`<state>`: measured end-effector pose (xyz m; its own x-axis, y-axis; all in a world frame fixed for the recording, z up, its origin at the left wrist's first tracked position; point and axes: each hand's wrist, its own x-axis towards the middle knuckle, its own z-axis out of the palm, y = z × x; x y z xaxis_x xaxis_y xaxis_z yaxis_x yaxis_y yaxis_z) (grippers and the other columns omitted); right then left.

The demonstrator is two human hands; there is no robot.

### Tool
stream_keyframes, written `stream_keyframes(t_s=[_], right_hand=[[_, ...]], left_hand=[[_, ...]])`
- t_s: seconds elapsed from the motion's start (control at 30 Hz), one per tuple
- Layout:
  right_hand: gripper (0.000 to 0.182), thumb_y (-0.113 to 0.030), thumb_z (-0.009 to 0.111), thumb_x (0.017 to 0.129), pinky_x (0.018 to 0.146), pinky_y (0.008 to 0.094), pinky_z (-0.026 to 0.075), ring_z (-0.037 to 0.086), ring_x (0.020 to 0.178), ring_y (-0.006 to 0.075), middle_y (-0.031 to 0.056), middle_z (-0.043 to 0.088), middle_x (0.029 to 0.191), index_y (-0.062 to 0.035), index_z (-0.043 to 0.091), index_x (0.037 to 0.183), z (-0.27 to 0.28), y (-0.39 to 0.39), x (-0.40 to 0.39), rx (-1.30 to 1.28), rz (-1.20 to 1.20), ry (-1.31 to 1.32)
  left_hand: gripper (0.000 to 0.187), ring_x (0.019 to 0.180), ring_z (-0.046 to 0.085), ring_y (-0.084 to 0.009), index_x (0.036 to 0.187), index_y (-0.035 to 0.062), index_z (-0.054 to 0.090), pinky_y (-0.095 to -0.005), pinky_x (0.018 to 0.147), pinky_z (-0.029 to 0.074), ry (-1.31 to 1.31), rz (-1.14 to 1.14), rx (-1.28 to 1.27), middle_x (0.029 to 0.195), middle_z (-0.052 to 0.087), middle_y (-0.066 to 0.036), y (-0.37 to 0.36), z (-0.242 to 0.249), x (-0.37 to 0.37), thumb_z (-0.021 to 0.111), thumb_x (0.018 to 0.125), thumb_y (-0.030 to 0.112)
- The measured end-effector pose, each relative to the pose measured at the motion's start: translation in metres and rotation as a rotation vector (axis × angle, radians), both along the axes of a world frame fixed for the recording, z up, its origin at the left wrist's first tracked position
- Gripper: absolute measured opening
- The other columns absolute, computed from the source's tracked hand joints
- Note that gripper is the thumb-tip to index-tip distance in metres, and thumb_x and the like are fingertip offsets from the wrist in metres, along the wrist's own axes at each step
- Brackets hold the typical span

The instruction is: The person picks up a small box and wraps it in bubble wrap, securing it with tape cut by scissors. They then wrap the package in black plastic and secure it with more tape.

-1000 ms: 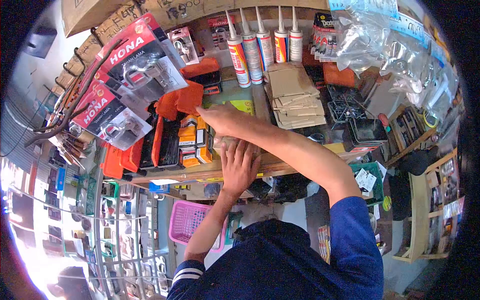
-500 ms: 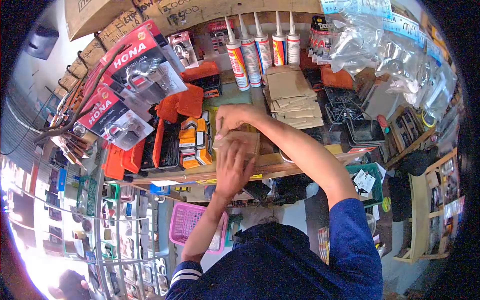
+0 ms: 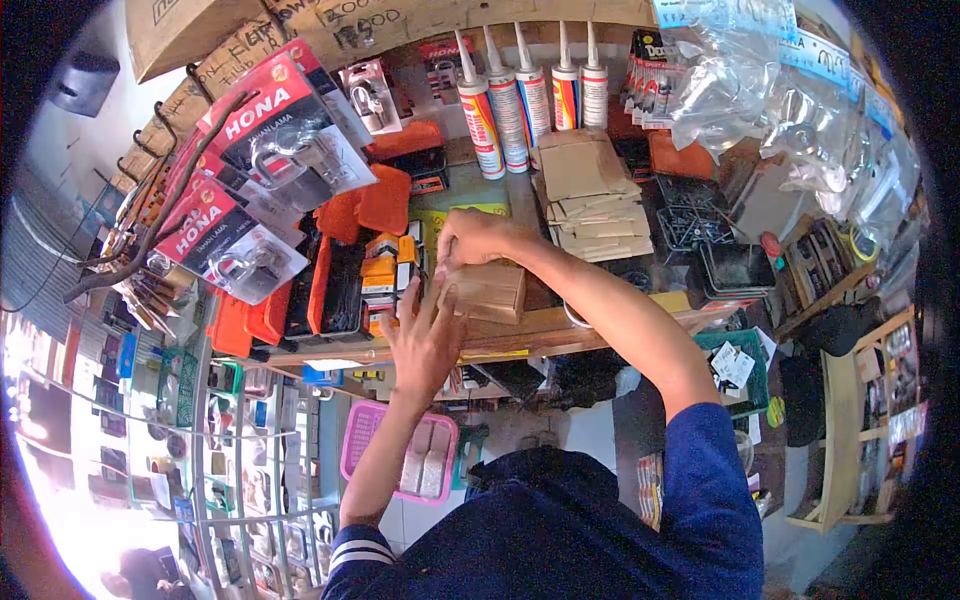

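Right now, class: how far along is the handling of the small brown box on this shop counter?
Done: a small brown box sits on the wooden counter, beside the orange-and-black boxes.
In hand: the right hand grips the box's far left corner; the left hand, fingers spread, touches its near left side.
Left: the box is not yet released; whether it is sealed cannot be seen.

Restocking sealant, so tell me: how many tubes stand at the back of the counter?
5, upright in a row: tube one, two, three, four, five, left to right. More may be hidden.
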<state>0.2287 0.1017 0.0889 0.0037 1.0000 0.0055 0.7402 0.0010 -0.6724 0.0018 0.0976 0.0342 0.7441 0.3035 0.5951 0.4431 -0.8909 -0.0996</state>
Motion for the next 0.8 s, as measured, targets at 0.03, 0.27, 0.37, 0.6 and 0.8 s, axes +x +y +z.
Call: stream_keyframes(t_s=[0.03,0.27,0.37,0.6,0.8], right_hand=[[0.025,-0.028,0.086,0.072,0.069,0.0359,0.055,0.070,0.072,0.0203,0.0076,0.077,0.084,-0.0111,0.080,0.089,0.000,0.000,-0.001,0.001,0.003,0.000],[0.028,-0.027,0.083,0.079,0.072,0.0354,0.054,0.070,0.077,0.0209,0.0120,0.075,0.084,-0.0045,0.077,0.095,-0.008,-0.003,-0.002,0.098,0.027,-0.017],[0.026,-0.024,0.080,0.081,0.075,0.0351,0.055,0.071,0.080,0.0213,0.0138,0.076,0.089,-0.0045,0.077,0.099,-0.013,-0.005,0.001,0.102,0.016,0.021],[0.022,-0.015,0.069,0.088,0.082,0.0358,0.056,0.074,0.089,0.0256,0.0171,0.076,0.099,-0.0027,0.076,0.105,-0.015,-0.017,0.004,0.161,0.040,-0.004],[0.033,-0.020,0.066,0.094,0.087,0.0368,0.054,0.072,0.098,0.0272,0.0168,0.074,0.107,-0.0002,0.068,0.120,-0.009,-0.045,-0.005,0.228,-0.054,0.052]], left_hand=[[0.049,0.136,0.044,-0.0267,0.132,0.0173,0.060,-0.0551,0.100,0.030,0.000,0.003,0.001,0.146,0.053,-0.001,-0.001,0.001,-0.001,0.072,0.087,0.034],[0.057,0.132,0.045,-0.0287,0.137,0.0163,0.057,-0.0568,0.101,0.030,0.091,-0.011,-0.077,0.146,0.052,-0.002,-0.007,0.015,-0.008,0.070,0.088,0.040],[0.060,0.133,0.045,-0.0293,0.139,0.0166,0.056,-0.0579,0.102,0.030,0.113,-0.016,-0.077,0.147,0.051,-0.003,-0.006,0.014,-0.007,0.070,0.087,0.042],[0.067,0.134,0.043,-0.0304,0.143,0.0168,0.051,-0.0583,0.105,0.027,0.093,-0.033,-0.038,0.150,0.049,-0.003,-0.003,0.012,-0.007,0.073,0.085,0.042],[0.072,0.129,0.045,-0.0290,0.144,0.0177,0.050,-0.0571,0.106,0.025,0.107,-0.092,-0.112,0.149,0.050,-0.005,0.002,0.013,-0.009,0.076,0.081,0.043]])
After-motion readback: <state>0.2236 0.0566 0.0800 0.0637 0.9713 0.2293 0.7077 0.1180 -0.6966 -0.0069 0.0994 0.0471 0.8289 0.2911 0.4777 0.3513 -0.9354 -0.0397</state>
